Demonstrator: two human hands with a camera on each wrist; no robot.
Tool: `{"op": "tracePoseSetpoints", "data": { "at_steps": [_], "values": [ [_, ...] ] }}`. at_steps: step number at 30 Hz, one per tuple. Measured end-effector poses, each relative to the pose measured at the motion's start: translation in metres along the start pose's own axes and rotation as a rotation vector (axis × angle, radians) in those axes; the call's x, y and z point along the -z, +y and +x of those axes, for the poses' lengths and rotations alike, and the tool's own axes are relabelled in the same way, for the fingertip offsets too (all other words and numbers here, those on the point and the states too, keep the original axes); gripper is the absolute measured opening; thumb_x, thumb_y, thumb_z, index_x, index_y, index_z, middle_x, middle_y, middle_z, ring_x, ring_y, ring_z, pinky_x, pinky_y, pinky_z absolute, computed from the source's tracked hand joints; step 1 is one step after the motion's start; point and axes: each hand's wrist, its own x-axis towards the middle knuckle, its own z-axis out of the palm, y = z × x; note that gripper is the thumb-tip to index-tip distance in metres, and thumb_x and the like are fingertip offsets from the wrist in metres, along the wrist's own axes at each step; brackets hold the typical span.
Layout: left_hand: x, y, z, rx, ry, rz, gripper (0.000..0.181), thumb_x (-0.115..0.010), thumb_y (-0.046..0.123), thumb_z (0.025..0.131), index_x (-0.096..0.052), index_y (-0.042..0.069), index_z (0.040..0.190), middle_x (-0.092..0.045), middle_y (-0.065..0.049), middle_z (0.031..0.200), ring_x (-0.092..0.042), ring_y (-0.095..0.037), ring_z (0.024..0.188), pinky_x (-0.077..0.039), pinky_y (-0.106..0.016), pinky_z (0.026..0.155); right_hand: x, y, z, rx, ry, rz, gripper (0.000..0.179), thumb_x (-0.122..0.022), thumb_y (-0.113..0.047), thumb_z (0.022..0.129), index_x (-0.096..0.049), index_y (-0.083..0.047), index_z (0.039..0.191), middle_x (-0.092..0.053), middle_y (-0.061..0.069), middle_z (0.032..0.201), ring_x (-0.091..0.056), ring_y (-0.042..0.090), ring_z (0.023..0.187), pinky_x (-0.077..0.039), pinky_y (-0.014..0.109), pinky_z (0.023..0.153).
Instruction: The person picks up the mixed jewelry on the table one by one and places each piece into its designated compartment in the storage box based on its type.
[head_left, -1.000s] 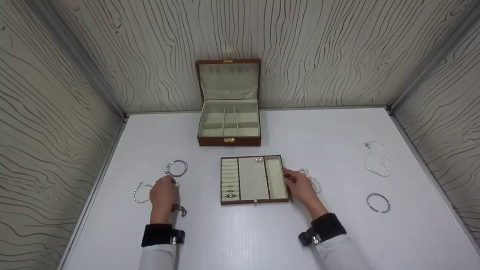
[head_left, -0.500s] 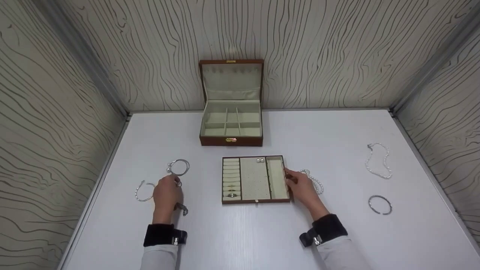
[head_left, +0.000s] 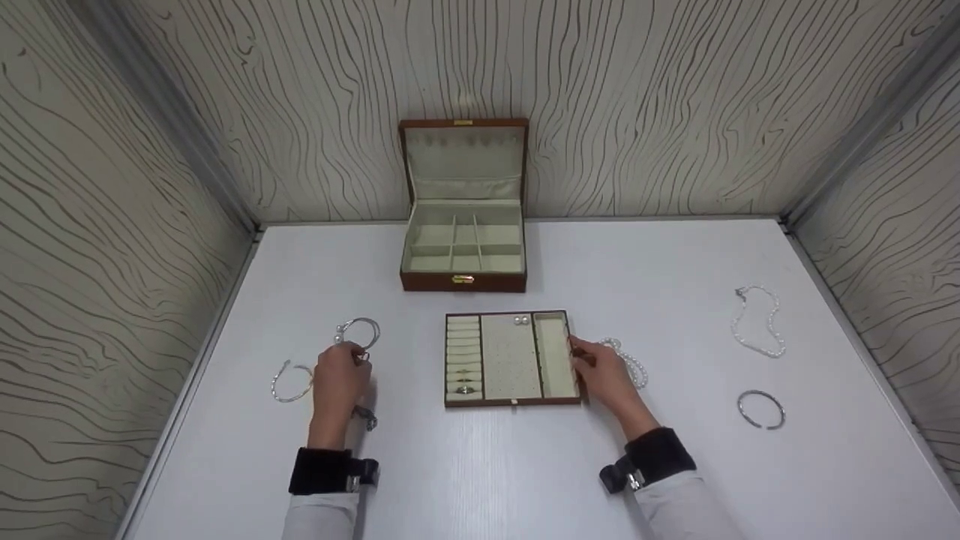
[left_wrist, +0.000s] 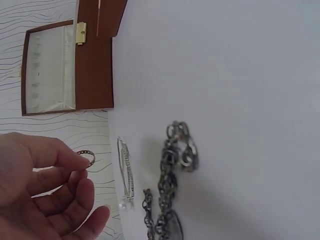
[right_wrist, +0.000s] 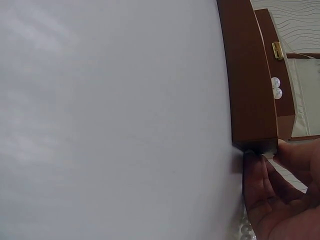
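Note:
My left hand pinches a small ring between thumb and forefinger, held above the table. Below that hand lies a dark metal chain, partly hidden in the head view. Just past its fingers is a silver bangle with pearl ends. With thumb and fingers, my right hand grips the right side of a brown jewelry tray. Ring slots fill the tray's left part, with several rings in the near slots. A pair of pearl earrings sits on its middle panel.
Behind the tray a brown jewelry box stands with its lid raised, its compartments showing. A pearl strand lies beside my right hand. Farther right are a pearl necklace and a silver cuff. An open bracelet lies left.
My left hand has moved slightly right and away from me with the ring, uncovering more of the open bracelet. The right hand keeps its grip on the tray.

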Motion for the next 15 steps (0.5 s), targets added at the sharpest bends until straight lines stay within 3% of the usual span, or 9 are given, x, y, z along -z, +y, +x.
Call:
{"op": "tracePoseSetpoints", "data": {
  "at_steps": [9,15],
  "values": [
    [-0.002,0.026,-0.003,-0.080,-0.048,-0.028,0.014,-0.064,0.011,0.095,-0.073,-0.001,0.097,-0.067,-0.008,0.083,-0.062,-0.019,0.072,-0.051,-0.036,0.062,0.000,0.000,0.000,0.012,0.007,0.002,0.041,-0.058,0.001,0.095,-0.056,0.001,0.135,-0.065,0.018,0.114,-0.062,0.029,0.100,-0.051,0.040,0.083],
    [-0.012,0.042,-0.007,-0.229,-0.075,-0.013,0.017,-0.060,0.010,0.097,-0.072,-0.002,0.093,-0.068,-0.011,0.087,-0.065,-0.025,0.081,-0.053,-0.040,0.072,-0.001,0.001,-0.001,0.020,0.001,-0.009,0.040,-0.058,0.000,0.095,-0.055,0.002,0.135,-0.065,0.017,0.113,-0.061,0.030,0.101,-0.051,0.041,0.084]
  ]
}}
